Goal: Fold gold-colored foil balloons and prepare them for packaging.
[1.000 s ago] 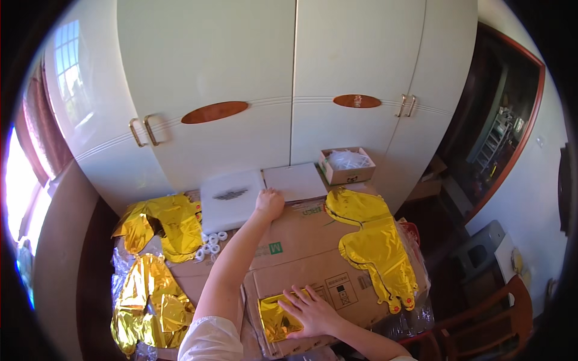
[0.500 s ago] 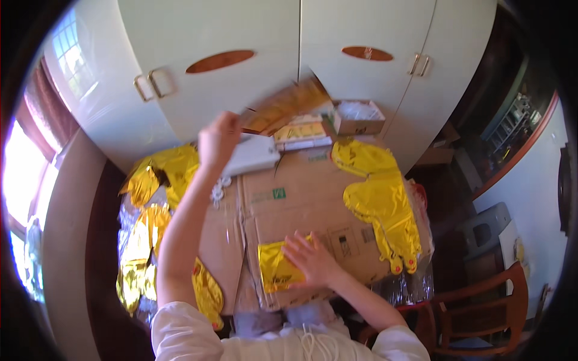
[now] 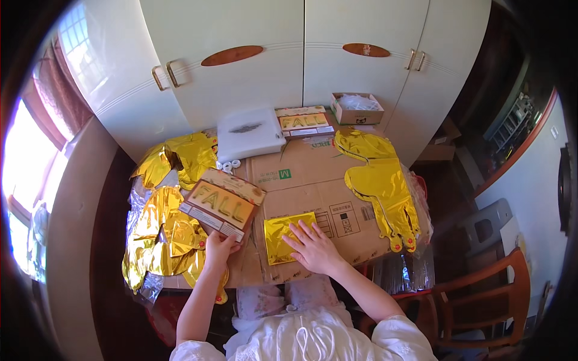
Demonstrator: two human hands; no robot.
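My left hand [image 3: 219,249] pinches the lower edge of a flat printed cardboard package [image 3: 224,203], brown and orange with balloon-style letters on its front. The package lies over the left part of the cardboard, close to crumpled gold foil. My right hand [image 3: 317,251] rests with fingers spread on the right side of a folded gold foil piece [image 3: 280,243]. That piece lies flat near the front edge of the brown cardboard sheet [image 3: 301,174]. Under the right palm, part of its edge is hidden.
Flat gold foil balloons lie at the right [image 3: 379,186] and in a heap at the left [image 3: 162,240]. Along the back stand a white case [image 3: 250,135], similar printed packages [image 3: 304,122] and a small box [image 3: 358,111] of clear plastic pieces. White rolls [image 3: 227,165] sit beside the case.
My left hand has come down from the back with the printed package, which now lies at the front left. My right hand stays on the folded gold foil piece.
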